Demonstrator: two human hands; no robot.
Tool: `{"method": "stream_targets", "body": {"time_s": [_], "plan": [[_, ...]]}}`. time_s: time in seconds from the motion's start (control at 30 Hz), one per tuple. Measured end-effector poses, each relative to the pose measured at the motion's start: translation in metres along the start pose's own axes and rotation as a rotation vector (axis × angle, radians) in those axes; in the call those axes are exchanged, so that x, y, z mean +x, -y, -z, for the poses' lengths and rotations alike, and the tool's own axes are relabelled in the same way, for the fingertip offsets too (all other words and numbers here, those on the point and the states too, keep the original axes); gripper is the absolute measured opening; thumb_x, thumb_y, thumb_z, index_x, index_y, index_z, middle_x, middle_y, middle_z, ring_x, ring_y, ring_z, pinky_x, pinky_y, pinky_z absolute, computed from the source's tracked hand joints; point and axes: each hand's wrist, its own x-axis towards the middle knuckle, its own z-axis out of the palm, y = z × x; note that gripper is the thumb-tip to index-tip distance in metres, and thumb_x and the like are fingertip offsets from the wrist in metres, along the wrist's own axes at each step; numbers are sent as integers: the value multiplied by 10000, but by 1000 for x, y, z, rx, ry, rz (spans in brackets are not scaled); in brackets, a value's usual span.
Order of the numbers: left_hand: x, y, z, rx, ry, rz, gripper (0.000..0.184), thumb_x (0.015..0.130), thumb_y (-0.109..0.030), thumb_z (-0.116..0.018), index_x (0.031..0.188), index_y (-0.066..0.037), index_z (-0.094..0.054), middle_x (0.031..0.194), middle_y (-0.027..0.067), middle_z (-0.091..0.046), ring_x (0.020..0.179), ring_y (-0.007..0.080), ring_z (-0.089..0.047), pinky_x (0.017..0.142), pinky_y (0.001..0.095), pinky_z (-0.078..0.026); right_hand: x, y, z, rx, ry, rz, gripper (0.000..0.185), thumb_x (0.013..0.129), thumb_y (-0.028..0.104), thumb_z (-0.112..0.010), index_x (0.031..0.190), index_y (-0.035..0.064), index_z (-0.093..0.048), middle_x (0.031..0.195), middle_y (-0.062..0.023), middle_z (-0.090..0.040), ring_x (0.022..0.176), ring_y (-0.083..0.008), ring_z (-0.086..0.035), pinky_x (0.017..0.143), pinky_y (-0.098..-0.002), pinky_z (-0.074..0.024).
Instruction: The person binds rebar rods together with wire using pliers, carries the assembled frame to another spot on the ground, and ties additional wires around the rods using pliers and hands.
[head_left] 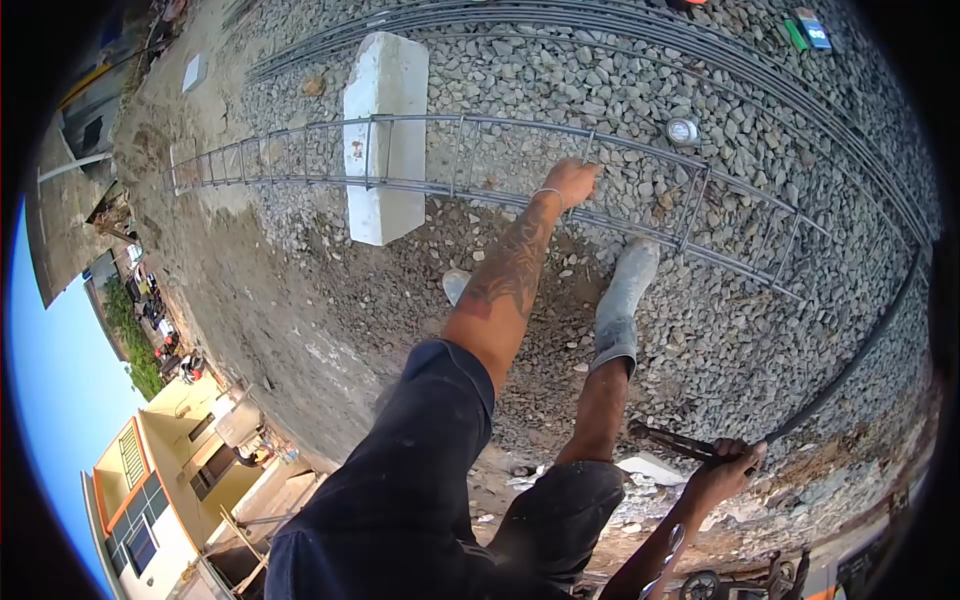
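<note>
My left hand, at the end of a tattooed forearm, is closed on a crossbar of a long, narrow rebar cage. The cage stretches from left to right, and a pale, white-sided block stands under its left part. At lower right my right hand is closed around a dark two-armed metal tool that looks like pincers. A thick dark rod or hose runs from beside that hand toward the right edge; whether the hand grips it too, I cannot tell.
Grey gravel covers the ground, with loose rebar rods along the far side. A round tin and a blue packet lie on the stones. My boot stands beside the cage. A yellow house is at lower left.
</note>
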Motion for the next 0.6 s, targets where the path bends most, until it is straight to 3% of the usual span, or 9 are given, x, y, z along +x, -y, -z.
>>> {"method": "stream_targets", "body": {"time_s": [0.07,0.13,0.2,0.23,0.3,0.37,0.43,0.5,0.6], "plan": [[9,10,-3,51,6,37,453,854,-355,-514,935,85,-582,887,174,-624,843,286,-615,754,414,-462,0,-5,-6,7,-63,-64,296,903,325,-539,764,89,-429,612,16,-317,575,-125,-321,546,-280,-303],[17,18,-10,983,-18,-428,437,832,-352,-540,992,53,-575,913,186,-603,906,320,-579,818,408,-442,-5,-9,-18,60,-49,-99,281,903,337,-538,843,83,-436,623,19,-309,577,-113,-318,549,-277,-311],[-27,-7,-14,311,-225,-49,390,805,-280,-582,1044,28,-557,923,188,-579,942,354,-536,866,411,-415,-22,-8,-37,64,22,-78,303,901,370,-530,896,96,-402,644,18,-309,582,-102,-335,551,-260,-323],[-59,-13,-13,264,-230,-44,390,805,-280,-582,1044,28,-557,923,188,-579,942,354,-536,866,411,-415,-33,-6,-53,93,42,-91,300,909,378,-510,881,108,-382,653,17,-316,589,-99,-348,559,-260,-339],[-127,-2,-11,148,-800,-646,419,795,-271,-607,1073,33,-536,892,183,-569,952,366,-523,865,408,-412,-47,-19,-65,134,220,-67,322,902,386,-518,811,101,-398,639,12,-332,595,-120,-374,582,-283,-365],[-199,34,-14,-68,-603,-410,434,793,-300,-641,1064,23,-540,932,165,-566,917,340,-551,845,401,-419,-83,-25,-92,73,274,-32,287,921,323,-500,779,82,-436,667,-22,-407,619,-158,-410,633,-306,-390],[-259,70,-6,-494,56,372,657,775,-592,-554,1027,15,-570,973,143,-585,837,259,-604,785,373,-450,-132,-36,-112,36,473,50,280,928,258,-493,741,73,-398,661,-29,-423,645,-149,-411,641,-313,-398],[-315,88,0,-1314,205,906,546,831,-578,-475,946,-53,-570,807,111,-600,745,226,-609,710,356,-484,-178,-67,-107,-112,728,182,224,907,176,-524,753,59,-412,686,-48,-467,656,-151,-444,664,-314,-422],[-358,104,35,-1908,362,749,497,836,-551,-498,917,-64,-560,795,95,-602,756,209,-619,701,306,-499,-253,-86,-75,-474,1309,415,265,806,166,-661,739,33,-443,751,-96,-545,696,-190,-544,661,-306,-452]]}}
